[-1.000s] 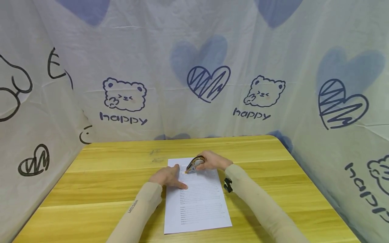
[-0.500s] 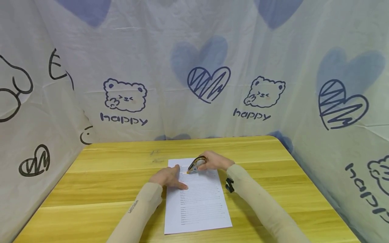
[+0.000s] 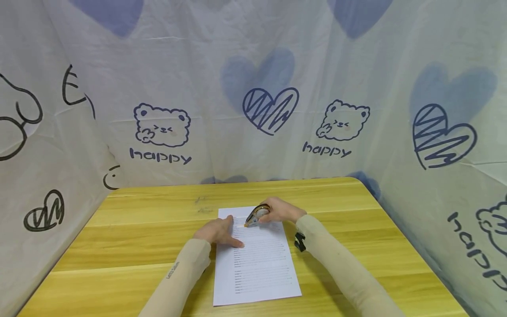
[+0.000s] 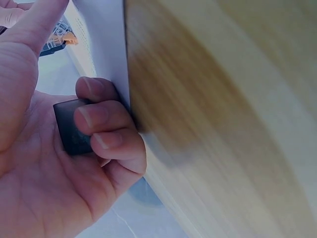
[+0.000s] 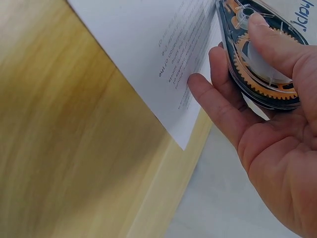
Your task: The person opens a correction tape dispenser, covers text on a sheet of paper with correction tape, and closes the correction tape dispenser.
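My right hand (image 3: 280, 209) grips a correction tape dispenser (image 3: 259, 212), thumb on its clear side. In the right wrist view, orange gear wheels show inside the correction tape (image 5: 267, 91). Its orange tip meets the printed sheet of paper (image 3: 265, 268) in the upper lines of text. My left hand (image 3: 217, 230) rests on the left part of the sheet, thumb and index finger spread. In the left wrist view its other fingers curl over a small dark, flat-sided piece (image 4: 72, 126), perhaps a cap; most of that piece's outer end is hidden by the fingertips.
The sheet lies on a yellow wood-grain table (image 3: 138, 246), whose far edge runs near a white curtain (image 3: 214, 154) printed with hearts and bears. Curtain hangs at both sides too. A black clip-like thing (image 3: 299, 242) sits at the right wrist.
The correction tape and my right hand have slid slightly to the right along the text, mostly in the first half second. My left hand stays in place on the sheet.
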Tool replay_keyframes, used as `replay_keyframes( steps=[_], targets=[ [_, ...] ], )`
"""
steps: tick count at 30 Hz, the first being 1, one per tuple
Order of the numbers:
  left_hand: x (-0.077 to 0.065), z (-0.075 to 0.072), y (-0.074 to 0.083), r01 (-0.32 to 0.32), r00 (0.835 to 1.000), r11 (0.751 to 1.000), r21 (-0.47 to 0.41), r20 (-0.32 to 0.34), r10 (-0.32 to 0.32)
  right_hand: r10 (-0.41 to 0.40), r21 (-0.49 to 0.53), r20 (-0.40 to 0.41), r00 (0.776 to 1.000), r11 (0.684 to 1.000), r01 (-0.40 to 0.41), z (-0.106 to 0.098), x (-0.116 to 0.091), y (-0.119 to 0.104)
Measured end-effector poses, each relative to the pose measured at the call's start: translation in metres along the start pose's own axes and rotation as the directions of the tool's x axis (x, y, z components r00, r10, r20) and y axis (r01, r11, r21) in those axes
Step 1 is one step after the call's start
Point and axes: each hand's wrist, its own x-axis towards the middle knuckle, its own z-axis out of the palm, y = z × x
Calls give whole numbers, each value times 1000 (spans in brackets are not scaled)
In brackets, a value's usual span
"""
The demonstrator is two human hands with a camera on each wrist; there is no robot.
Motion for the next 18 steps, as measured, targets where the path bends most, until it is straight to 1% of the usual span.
replay_keyframes(
  steps=[7, 11, 18],
  targets=[
    [2, 1, 0, 4, 1000, 1000, -9, 1, -4, 6, -14, -6, 1000, 1000, -6, -1, -2, -1],
    [3, 1, -1, -4, 1000, 1000, -2, -6, 4, 8, -24, -9, 1000, 1000, -9, -1, -3, -2],
    [3, 2, -2, 2, 1000, 1000, 1, -4, -2, 20, -5, -11, 1000, 1000, -20, -1, -6, -4]
  ],
)
